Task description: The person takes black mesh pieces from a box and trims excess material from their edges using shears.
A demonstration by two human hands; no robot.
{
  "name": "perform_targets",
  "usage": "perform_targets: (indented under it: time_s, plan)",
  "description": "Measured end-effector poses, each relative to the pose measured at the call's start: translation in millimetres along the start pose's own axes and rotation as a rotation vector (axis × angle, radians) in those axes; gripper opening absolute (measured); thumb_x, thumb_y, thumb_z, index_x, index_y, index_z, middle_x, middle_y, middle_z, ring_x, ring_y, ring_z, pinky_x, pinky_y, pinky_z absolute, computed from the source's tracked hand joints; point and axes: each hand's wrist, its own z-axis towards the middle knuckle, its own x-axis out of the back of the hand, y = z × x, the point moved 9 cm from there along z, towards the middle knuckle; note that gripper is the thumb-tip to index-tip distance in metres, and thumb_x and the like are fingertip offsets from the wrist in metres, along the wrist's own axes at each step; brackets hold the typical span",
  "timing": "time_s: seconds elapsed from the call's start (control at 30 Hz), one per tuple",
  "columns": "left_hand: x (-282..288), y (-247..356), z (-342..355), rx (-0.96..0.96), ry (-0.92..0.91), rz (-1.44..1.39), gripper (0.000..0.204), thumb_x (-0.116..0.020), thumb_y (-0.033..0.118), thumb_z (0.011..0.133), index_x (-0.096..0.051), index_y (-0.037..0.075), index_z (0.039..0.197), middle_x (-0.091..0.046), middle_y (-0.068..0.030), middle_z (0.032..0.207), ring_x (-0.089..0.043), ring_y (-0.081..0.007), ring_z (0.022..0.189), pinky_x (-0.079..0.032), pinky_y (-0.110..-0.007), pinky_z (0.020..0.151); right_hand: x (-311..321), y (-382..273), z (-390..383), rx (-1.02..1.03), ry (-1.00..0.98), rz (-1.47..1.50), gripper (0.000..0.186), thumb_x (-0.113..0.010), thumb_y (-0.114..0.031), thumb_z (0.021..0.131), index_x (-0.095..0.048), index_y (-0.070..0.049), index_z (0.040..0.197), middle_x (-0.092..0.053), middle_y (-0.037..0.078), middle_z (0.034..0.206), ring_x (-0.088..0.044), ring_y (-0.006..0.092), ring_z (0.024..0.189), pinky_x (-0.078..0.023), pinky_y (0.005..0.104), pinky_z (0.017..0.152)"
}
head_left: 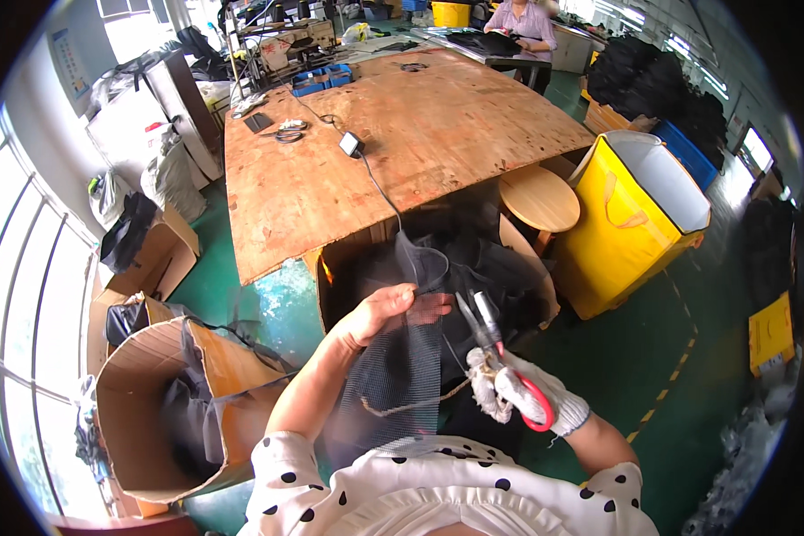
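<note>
The bare left hand (pixel 375 314) grips a strip of sheer black mesh fabric (pixel 404 375), its thumb in front and fingers showing through the weave, while the right hand (pixel 520 386), in a white knitted glove, closes around red-handled metal scissors (pixel 499 347) just beside it. The mesh hangs before the person's body, near dark cloth (pixel 487 268) heaped in an open brown cardboard box (pixel 529 253); beyond stands a broad, worn wooden table (pixel 420 121), with a boxy yellow bag (pixel 612 232) to its right.
</note>
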Motion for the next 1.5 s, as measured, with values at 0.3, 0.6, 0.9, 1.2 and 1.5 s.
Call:
perform_targets:
  time_s: [0.3,0.6,0.9,1.2,1.5]
  plan:
    - [-4.4,-2.9,-6.2,0.080,0.013,0.052,0.030,-0.055,0.033,0.089,-0.056,0.004,0.097,-0.049,-0.0196,0.128,-0.043,-0.0338,0.122,-0.033,-0.043,0.101,8.8,37.1,23.6,-0.264,-0.028,0.431,0.020,-0.050,-0.036,0.091,-0.052,-0.019,0.100,-0.052,-0.002,0.069,-0.050,0.0085,0.048,-0.042,0.0205,0.036]
    - [-0.1,-15.2,-4.6,0.050,-0.055,-0.034,0.023,-0.054,0.031,0.090,-0.054,0.008,0.090,-0.050,-0.0174,0.126,-0.043,-0.0343,0.123,-0.032,-0.043,0.102,4.0,8.2,44.3,0.013,-0.025,0.204,0.032,-0.054,-0.039,0.089,-0.047,-0.009,0.097,-0.052,0.001,0.063,-0.049,0.0106,0.044,-0.039,0.0213,0.035]
    - [25.4,-16.6,0.2,0.100,0.173,0.182,0.027,-0.053,0.026,0.091,-0.056,0.000,0.093,-0.057,-0.0149,0.114,-0.056,-0.0214,0.103,-0.041,-0.031,0.091,23.8,-21.1,46.2,0.236,0.160,-0.041,0.026,-0.048,-0.033,0.093,-0.049,-0.007,0.097,-0.048,-0.001,0.060,-0.043,0.0077,0.038,-0.036,0.0222,0.030]
    - [-23.4,24.5,27.0,-0.165,0.247,0.778,0.035,-0.044,0.029,0.096,-0.054,-0.002,0.110,-0.061,-0.0051,0.094,-0.051,-0.0144,0.090,-0.041,-0.029,0.084,73.9,-60.8,86.1,0.612,0.052,0.390,0.010,-0.050,-0.015,0.090,-0.052,-0.009,0.097,-0.052,0.001,0.073,-0.053,0.0141,0.064,-0.045,0.0306,0.061]
    - [21.9,12.1,-31.9,0.070,0.190,1.464,0.032,-0.061,0.028,0.082,-0.058,0.004,0.103,-0.062,-0.0145,0.080,-0.060,-0.0316,0.074,-0.048,-0.034,0.070,124.8,-147.0,59.7,0.761,0.163,0.294,0.014,-0.048,-0.020,0.092,-0.050,-0.008,0.086,-0.048,-0.001,0.070,-0.045,0.0069,0.060,-0.037,0.0225,0.046]
